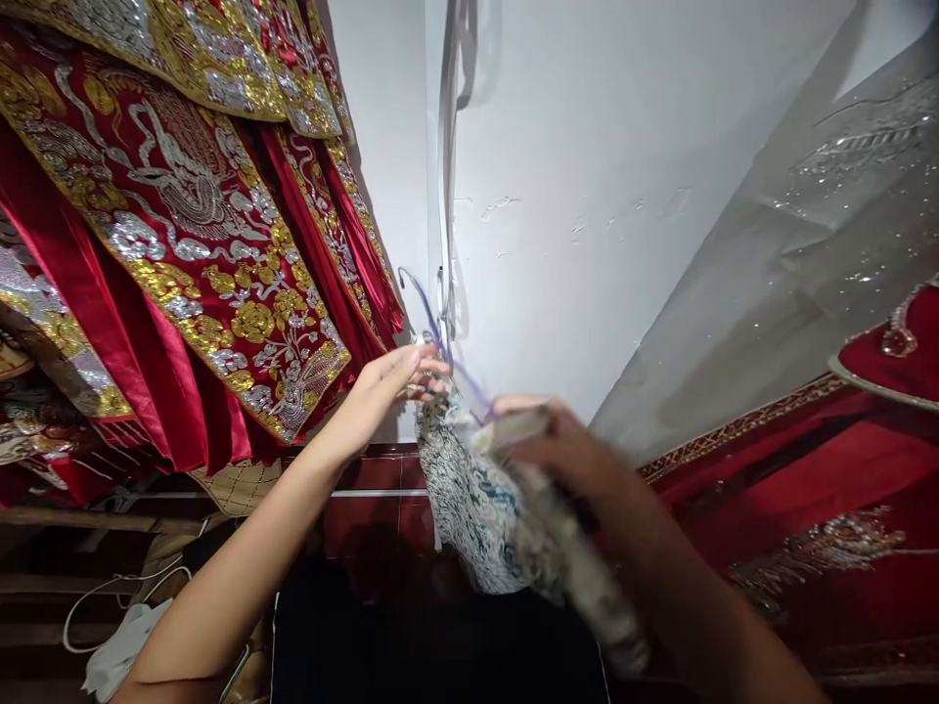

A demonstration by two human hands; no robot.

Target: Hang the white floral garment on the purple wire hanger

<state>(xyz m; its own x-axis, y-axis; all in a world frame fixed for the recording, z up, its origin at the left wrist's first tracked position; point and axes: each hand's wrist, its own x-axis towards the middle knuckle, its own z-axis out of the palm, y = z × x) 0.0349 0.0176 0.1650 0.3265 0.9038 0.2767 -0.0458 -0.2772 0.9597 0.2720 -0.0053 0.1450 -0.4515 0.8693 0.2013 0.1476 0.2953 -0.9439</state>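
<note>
White wall behind, red robes (183, 244) upper left. Left hand (388, 386) pinches hanger (429, 313) at centre; right hand (558, 445), blurred, grips patterned garment (469, 499). Best steady hook before sliding cloth.

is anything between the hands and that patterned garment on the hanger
Nothing visible. The left hand touches the top of the blue-and-white patterned garment by the purple hanger. The right hand, blurred, is right against the cloth; its grip cannot be made out.

The white wall (587, 196) above the hands is brightly lit, the right hand (558, 445) is smeared by motion blur, and edges are bent by wide-angle distortion.
</note>
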